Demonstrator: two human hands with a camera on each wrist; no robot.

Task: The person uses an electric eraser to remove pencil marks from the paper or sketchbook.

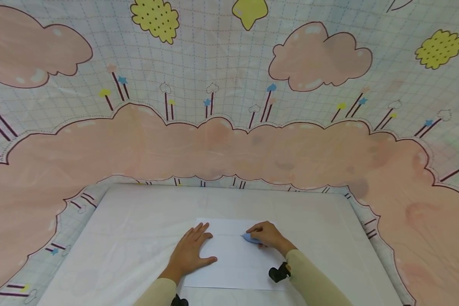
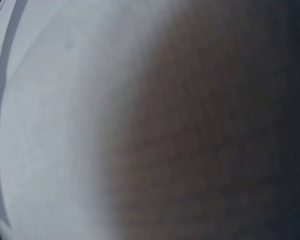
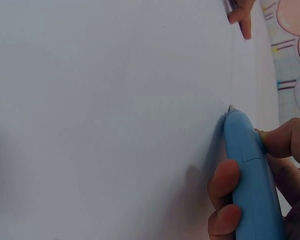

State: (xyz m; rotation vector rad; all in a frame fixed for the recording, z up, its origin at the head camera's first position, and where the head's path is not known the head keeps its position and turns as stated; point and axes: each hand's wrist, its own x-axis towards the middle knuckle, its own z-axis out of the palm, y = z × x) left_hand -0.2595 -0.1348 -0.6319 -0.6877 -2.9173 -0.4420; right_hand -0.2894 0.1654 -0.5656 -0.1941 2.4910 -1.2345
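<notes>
A white sheet of paper [image 1: 229, 272] lies on the white-covered table. My left hand [image 1: 191, 250] rests on the paper's left part, fingers spread and thumb pointing inward; its fingertips also show at the top of the right wrist view. In my right hand [image 1: 269, 236] is a light blue utility knife [image 3: 252, 175], gripped between thumb and curled fingers. Its small grey tip points left and meets the paper, where a faint line [image 3: 232, 70] runs from the tip toward the left hand. A blurred brown shape fills most of the left wrist view.
The white table [image 1: 137, 212] reaches well past the paper on both sides. Behind it and around its sides hangs a cloth [image 1: 214, 148] printed with clouds and stars. Black wrist straps [image 1: 279, 273] sit at the cuffs of the beige sleeves.
</notes>
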